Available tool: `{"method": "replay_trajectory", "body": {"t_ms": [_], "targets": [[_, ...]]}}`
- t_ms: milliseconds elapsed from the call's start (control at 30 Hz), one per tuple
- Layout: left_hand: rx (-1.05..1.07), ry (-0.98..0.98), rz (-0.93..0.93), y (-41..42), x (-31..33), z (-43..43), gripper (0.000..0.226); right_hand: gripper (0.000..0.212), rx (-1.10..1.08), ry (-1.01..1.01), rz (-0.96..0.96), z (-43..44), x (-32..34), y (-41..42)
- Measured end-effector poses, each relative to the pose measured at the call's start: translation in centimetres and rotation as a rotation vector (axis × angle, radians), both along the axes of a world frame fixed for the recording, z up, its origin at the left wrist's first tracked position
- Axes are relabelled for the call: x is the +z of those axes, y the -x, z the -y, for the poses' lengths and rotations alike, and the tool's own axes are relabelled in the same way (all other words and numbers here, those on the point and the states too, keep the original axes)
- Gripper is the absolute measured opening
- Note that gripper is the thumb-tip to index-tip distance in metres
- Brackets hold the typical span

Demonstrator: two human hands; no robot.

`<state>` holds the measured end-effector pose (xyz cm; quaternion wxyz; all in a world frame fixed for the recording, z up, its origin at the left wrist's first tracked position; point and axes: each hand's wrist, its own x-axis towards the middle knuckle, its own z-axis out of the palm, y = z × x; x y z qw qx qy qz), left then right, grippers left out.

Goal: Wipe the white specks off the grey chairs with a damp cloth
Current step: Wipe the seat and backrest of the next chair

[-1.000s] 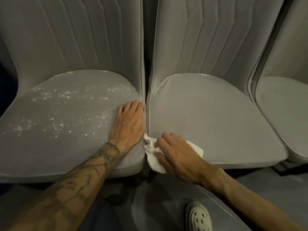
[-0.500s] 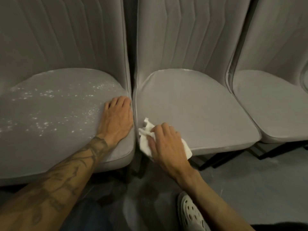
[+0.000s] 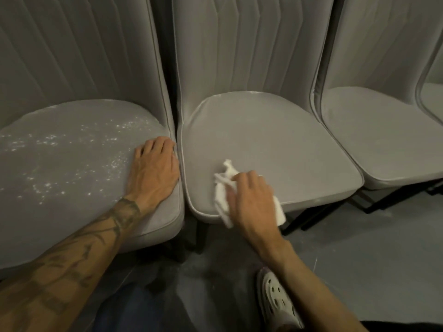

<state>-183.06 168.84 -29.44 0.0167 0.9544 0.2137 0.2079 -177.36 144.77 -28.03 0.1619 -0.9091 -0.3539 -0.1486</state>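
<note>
White specks (image 3: pixel 79 149) dot the left grey chair (image 3: pixel 60 212), spreading away to the left of the left hand (image 3: pixel 154 171). Its fingers (image 3: pixel 155 146) lie flat and close together at the seat's edge, holding nothing. The right hand (image 3: pixel 251 202), smeared by motion, covers a crumpled white cloth (image 3: pixel 224 178) on the middle chair (image 3: pixel 287 140). Its fingers curl over the cloth and hide most of it; a bunch pokes out past the fingertips. The forearm partly hides a pale shoe (image 3: pixel 275 298).

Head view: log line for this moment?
right hand: holds cloth on middle seat | left hand: flat on speckled left seat
</note>
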Motion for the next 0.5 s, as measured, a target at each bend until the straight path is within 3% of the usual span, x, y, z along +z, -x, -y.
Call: {"method": "replay_trajectory", "body": {"t_ms": [133, 233, 367, 500], "targets": [[0.005, 0.001, -0.002, -0.2, -0.3, -0.1, 0.035, 0.02, -0.225, -0.02, -0.087, 5.1, 0.6, -5.1], [0.01, 0.003, 0.005, -0.1, -0.2, 0.1, 0.035, 0.024, -0.388, -0.048, -0.101, 3.9, 0.7, -4.7], [0.002, 0.002, -0.013, -0.2, -0.1, 0.1, 0.035, 0.024, -0.178, 0.002, -0.059, -1.3, -0.1, 0.0], [0.0, 0.008, -0.014, -0.2, -0.1, 0.1, 0.037, 0.023, -0.024, -0.028, -0.046, 0.9, 0.2, -1.8]]}}
